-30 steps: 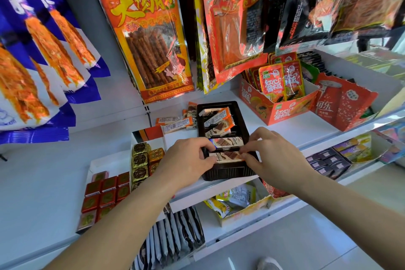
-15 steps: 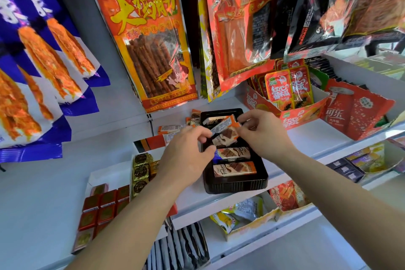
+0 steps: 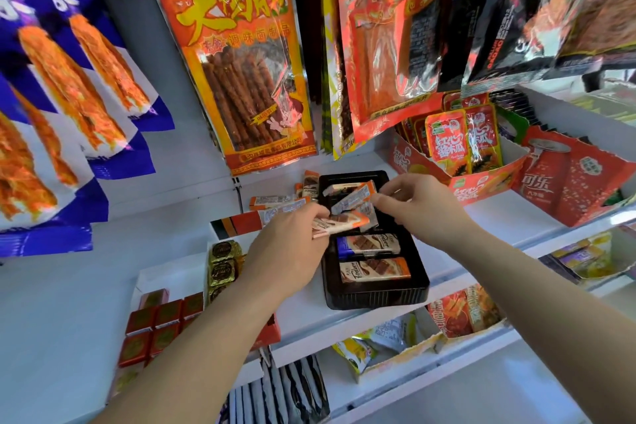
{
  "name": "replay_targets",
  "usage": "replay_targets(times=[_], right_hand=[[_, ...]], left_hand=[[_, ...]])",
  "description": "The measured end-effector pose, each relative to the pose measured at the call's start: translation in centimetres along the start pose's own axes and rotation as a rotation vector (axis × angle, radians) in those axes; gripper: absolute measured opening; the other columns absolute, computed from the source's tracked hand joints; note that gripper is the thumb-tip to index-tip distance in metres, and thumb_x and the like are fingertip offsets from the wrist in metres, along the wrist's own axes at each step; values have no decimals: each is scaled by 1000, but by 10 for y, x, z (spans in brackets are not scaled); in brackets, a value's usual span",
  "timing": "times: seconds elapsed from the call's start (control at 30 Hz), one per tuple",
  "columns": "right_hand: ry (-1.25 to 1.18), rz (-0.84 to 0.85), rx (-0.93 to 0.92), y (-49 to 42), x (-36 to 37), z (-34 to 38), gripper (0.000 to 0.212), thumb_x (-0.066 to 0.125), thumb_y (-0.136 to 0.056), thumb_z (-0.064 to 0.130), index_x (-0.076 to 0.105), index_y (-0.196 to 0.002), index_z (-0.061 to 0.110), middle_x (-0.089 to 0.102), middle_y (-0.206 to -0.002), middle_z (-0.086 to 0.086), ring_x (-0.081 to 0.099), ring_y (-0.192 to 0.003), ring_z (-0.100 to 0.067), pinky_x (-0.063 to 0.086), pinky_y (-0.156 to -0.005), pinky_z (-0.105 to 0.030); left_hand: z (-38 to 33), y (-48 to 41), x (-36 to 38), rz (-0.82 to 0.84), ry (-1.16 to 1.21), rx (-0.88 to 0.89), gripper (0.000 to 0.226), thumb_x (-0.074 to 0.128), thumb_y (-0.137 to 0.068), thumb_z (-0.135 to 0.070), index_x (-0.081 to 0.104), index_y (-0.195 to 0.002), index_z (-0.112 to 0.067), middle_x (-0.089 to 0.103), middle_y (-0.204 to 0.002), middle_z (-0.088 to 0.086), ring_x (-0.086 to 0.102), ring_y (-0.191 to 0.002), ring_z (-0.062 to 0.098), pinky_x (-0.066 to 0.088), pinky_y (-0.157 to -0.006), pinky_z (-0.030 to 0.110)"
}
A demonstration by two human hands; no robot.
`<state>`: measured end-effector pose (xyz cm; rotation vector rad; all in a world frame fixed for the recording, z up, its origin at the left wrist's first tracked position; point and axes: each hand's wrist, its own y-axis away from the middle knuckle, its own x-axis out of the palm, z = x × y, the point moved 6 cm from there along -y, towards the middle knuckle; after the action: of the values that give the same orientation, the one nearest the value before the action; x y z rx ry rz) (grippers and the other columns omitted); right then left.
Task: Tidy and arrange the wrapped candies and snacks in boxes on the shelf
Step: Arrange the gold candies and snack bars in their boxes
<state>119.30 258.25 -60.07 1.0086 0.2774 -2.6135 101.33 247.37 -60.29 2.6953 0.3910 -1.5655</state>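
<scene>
Head-worn view, down onto near shelf (image 3: 516, 217)

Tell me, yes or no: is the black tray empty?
No, two wrapped chocolate bars lie flat in the black tray near its front.

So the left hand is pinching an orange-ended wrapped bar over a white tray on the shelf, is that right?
Not quite. The head view shows the tray is black, not white. The left hand does pinch an orange-ended wrapped bar over it on the shelf.
</scene>
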Motion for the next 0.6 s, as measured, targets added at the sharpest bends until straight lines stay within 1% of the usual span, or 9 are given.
replay_targets(times=[0.07, 0.13, 0.2, 0.27, 0.37, 0.43, 0.5, 0.53, 0.6], right_hand=[[113, 3, -7, -3, 8, 4, 28, 67, -90, 45, 70, -94, 18, 69, -83, 3, 62, -76, -9, 47, -61, -25], [170, -22, 12, -6, 13, 5, 34, 71, -87, 45, 68, -98, 13, 70, -85, -1, 64, -81, -16, 54, -70, -33], [226, -37, 44, -7, 20, 3, 42, 76, -80, 49, 63, -102, 17, 70, -84, 0, 66, -82, -20, 57, -73, -39], [253, -23, 69, -8, 24, 2, 48, 79, -75, 51, 60, -108, 20, 70, -83, 2, 67, -79, -20, 58, -74, -42], [109, -24, 110, -8, 20, -1, 42, 80, -79, 37, 63, -112, 17, 72, -84, 1, 68, -79, -19, 54, -71, -34], [-26, -58, 121, -3, 10, -3, 24, 74, -85, 29, 68, -102, 13, 71, -81, -1, 65, -75, -18, 47, -61, -28], [-139, -117, 124, 5, -2, -8, 10, 69, -88, 24, 70, -91, 15, 70, -78, -2, 64, -71, -20, 48, -56, -30], [-186, -145, 135, 9, -8, -12, 7, 66, -88, 21, 71, -89, 16, 70, -78, -4, 65, -70, -22, 52, -56, -35], [-253, -185, 169, 16, -19, -21, 11, 60, -90, 15, 71, -93, 15, 70, -79, -5, 68, -65, -20, 55, -52, -36]], left_hand=[[4, 3, 5, 78, 41, -26, 44, 65, -92, -24, 52, -133, -33, 66, -117, -2, 62, -98, 15, 54, -77, 37], [4, 5, 11, 147, 88, -27, 53, 68, -88, -20, 48, -135, -35, 63, -111, -5, 61, -91, 12, 53, -71, 33], [3, 4, 14, 213, 127, -25, 60, 68, -85, -14, 45, -136, -34, 58, -101, -10, 59, -83, 9, 50, -65, 29], [2, 5, 14, 278, 171, -28, 66, 72, -82, -15, 43, -138, -32, 57, -98, -13, 58, -82, 8, 47, -65, 26], [0, 8, 12, 319, 244, -52, 73, 82, -76, -35, 43, -138, -32, 59, -99, -11, 56, -79, 6, 46, -69, 26], [-3, 10, 12, 307, 232, -63, 73, 81, -75, -47, 44, -137, -34, 57, -100, -9, 56, -82, 7, 48, -73, 29], [-6, 11, 13, 298, 175, -56, 71, 77, -77, -52, 44, -137, -35, 55, -100, -8, 55, -85, 9, 49, -79, 34], [-8, 10, 14, 295, 157, -58, 70, 74, -77, -55, 44, -137, -35, 55, -99, -8, 55, -85, 10, 50, -80, 36], [-9, 10, 15, 280, 153, -101, 70, 69, -76, -66, 45, -135, -36, 54, -97, -9, 55, -86, 10, 49, -75, 36]])
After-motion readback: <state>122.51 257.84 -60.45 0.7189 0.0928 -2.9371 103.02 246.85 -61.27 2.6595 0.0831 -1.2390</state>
